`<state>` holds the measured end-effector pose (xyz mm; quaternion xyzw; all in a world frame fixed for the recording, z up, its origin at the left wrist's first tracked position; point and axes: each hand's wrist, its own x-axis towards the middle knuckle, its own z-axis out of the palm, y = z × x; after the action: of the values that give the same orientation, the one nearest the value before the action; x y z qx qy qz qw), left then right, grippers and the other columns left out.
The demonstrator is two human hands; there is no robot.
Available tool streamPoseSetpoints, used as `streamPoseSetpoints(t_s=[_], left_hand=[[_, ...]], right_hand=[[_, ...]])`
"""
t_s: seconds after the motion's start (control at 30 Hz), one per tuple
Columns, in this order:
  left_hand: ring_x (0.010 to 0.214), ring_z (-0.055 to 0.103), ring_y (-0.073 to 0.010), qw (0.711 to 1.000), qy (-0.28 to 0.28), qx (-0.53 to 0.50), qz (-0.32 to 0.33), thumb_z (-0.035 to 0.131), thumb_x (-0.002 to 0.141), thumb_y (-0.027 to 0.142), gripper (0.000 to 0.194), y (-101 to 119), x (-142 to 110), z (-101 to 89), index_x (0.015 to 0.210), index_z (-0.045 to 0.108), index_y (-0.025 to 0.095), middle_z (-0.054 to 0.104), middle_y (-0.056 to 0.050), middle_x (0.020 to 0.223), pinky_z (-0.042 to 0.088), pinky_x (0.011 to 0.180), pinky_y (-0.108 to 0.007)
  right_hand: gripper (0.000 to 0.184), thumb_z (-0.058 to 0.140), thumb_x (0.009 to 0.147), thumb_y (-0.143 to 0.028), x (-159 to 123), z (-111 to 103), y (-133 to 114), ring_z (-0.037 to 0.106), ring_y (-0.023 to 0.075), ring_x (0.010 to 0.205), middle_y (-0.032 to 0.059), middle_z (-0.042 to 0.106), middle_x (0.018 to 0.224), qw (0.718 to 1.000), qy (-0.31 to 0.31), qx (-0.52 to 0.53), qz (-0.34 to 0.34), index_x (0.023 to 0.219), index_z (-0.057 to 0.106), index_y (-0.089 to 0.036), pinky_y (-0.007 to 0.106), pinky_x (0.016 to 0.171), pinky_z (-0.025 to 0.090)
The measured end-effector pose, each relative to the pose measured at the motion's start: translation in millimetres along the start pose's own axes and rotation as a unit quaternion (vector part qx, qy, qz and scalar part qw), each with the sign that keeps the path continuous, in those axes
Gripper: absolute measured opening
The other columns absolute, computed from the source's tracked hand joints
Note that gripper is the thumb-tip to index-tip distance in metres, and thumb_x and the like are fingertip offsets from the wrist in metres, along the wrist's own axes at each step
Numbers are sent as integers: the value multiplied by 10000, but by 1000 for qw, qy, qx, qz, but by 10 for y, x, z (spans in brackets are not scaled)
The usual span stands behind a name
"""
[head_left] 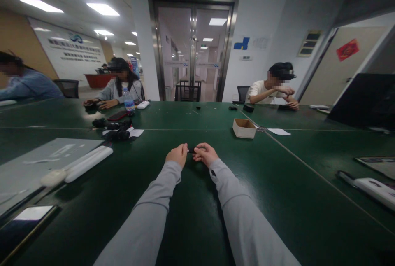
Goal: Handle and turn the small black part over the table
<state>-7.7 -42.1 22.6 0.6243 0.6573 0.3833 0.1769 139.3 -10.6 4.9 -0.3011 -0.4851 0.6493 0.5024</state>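
Observation:
Both my hands meet over the green table (197,200), straight ahead of me. Between them is a small black piece with a shiny metal end (191,150); its exact kind is too small to make out. My left hand (177,155) is closed round the metal end, which its fingers mostly cover. The black end is pinched by the thumb and fingers of my right hand (206,154). Beyond my right hand stands an open cardboard box (243,129), its inside only partly visible.
At left lie a grey panel (46,163), a white power strip (89,163) and a phone (27,233). Black gear (119,130) and a water bottle (128,102) stand farther back. Another power strip (375,190) is at right. Several people sit across the table.

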Motion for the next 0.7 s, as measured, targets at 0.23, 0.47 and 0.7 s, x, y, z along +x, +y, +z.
streamPoseSetpoints(t_s=[0.23, 0.47, 0.7], left_hand=[[602, 517, -152, 998, 9, -6, 60, 367, 814, 483, 301, -64, 17, 38, 766, 500, 219, 574, -16, 669, 318, 551, -238], [599, 533, -128, 988, 12, -122, 98, 456, 779, 450, 256, -109, 24, 38, 716, 467, 202, 581, -1, 641, 377, 590, -221], [611, 538, -174, 1000, 14, 19, 0, 305, 832, 458, 396, -47, -9, 29, 661, 557, 205, 599, -55, 639, 335, 563, -252]], right_hand=[[259, 768, 557, -211, 3, 23, -25, 554, 119, 423, 27, 585, 499, 999, 33, 15, 21, 694, 565, -127, 179, 370, 435], [323, 792, 505, -323, -16, 26, -34, 582, 115, 485, 28, 592, 540, 1000, 4, 4, 9, 595, 557, -122, 170, 439, 471], [394, 798, 461, -380, -18, 38, -31, 573, 112, 474, 28, 600, 534, 998, -28, -51, 16, 653, 584, -110, 184, 451, 462]])
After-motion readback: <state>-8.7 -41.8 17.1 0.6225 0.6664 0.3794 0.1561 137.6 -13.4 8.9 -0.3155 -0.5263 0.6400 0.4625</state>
